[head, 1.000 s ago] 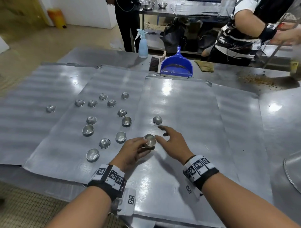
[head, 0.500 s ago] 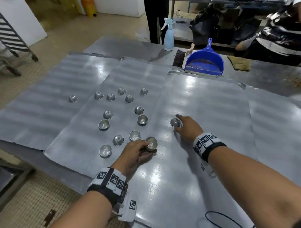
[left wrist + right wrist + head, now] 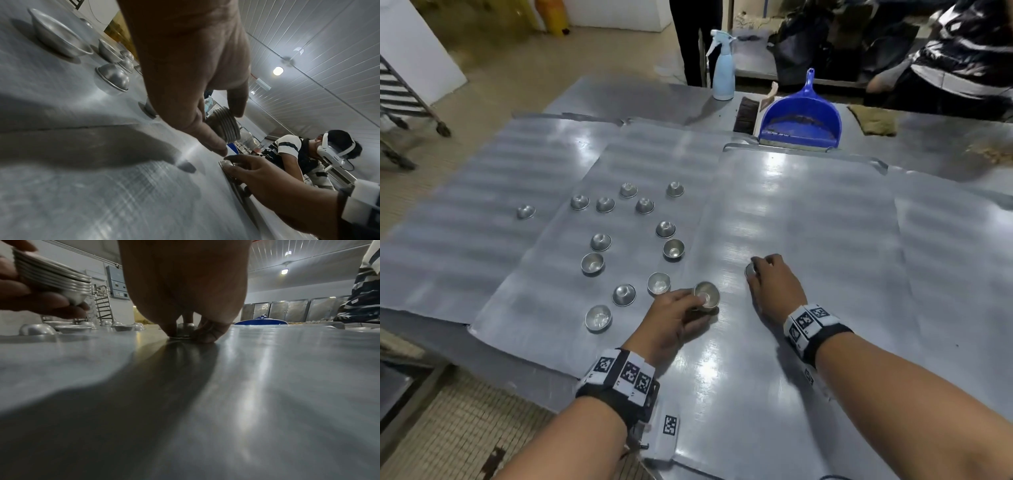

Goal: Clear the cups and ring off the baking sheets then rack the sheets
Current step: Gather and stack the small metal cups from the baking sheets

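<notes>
Several overlapping metal baking sheets (image 3: 825, 240) cover the table. Small metal cups (image 3: 592, 263) lie scattered on the middle sheet, some upside down. My left hand (image 3: 671, 318) holds a nested stack of cups (image 3: 707, 294) (image 3: 224, 126) (image 3: 53, 280) just above the sheet. My right hand (image 3: 770, 281) reaches further out and pinches a single upside-down cup (image 3: 750, 270) (image 3: 184, 331) that sits on the right-hand sheet, thumb and fingers at its rim. One cup (image 3: 526, 211) lies alone on the left sheet. No ring is visible.
A blue dustpan (image 3: 801, 120), a brush and a spray bottle (image 3: 722, 68) stand at the table's far edge, with a brown cloth (image 3: 873, 120) to their right. A wheeled rack (image 3: 400, 102) stands on the floor at left. People stand beyond the table.
My right hand moved away from the stack, forward to the lone upside-down cup, and closed its fingers on it. My left hand kept holding the stack in place.
</notes>
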Tool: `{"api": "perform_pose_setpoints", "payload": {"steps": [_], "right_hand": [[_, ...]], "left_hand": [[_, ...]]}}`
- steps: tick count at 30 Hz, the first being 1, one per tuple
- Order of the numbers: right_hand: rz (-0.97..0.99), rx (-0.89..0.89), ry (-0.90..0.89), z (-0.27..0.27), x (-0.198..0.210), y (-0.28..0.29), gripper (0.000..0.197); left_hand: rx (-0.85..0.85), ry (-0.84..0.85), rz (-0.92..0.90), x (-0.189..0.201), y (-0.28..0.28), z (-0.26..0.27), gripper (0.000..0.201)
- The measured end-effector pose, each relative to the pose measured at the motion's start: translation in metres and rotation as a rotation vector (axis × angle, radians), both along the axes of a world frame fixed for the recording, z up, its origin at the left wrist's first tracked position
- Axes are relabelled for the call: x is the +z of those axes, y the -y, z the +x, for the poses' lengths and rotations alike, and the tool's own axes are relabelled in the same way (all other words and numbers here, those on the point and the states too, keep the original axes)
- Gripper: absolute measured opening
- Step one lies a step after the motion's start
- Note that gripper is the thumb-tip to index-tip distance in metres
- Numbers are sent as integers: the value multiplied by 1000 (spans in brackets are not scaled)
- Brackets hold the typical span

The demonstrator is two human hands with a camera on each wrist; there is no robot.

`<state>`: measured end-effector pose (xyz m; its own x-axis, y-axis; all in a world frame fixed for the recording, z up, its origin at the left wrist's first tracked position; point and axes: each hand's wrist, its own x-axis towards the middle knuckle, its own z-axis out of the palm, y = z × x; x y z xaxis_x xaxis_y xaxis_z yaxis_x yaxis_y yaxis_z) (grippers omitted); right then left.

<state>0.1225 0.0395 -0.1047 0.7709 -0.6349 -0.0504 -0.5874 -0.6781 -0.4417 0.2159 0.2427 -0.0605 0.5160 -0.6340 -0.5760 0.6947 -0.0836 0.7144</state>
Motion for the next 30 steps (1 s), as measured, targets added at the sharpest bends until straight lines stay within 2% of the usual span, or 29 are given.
{"api": "perform_pose_setpoints", "payload": {"steps": [5, 6, 9, 10, 13, 15, 21, 26, 30], "right_hand": [[20, -63, 84, -24, -2, -15, 20], [31, -81, 100, -29, -2, -18, 23], [83, -134, 117, -46, 2, -27, 48], [95, -153, 137, -51, 4, -29, 48], [95, -171, 178, -66, 10, -36, 28], [95, -190, 174, -76, 10, -37, 22], [90, -199, 139, -94, 6, -37, 35], [146, -202, 152, -95, 4, -39, 64], [147, -188, 102, -93, 2, -36, 66]], "left_hand": [[-40, 19, -12, 3, -4, -7, 19], [-45, 21, -14, 3, -5, -8, 19], [-58, 30, -23, 1, -8, -12, 18], [-64, 35, -25, 0, -9, -13, 18], [-63, 25, -25, -3, -10, -15, 21], [-65, 20, -15, -4, -9, -16, 23], [-85, 0, 17, -8, -2, -19, 24], [-102, 13, 34, -10, 0, -24, 26], [-92, 40, 48, -9, 0, -26, 26]]}}
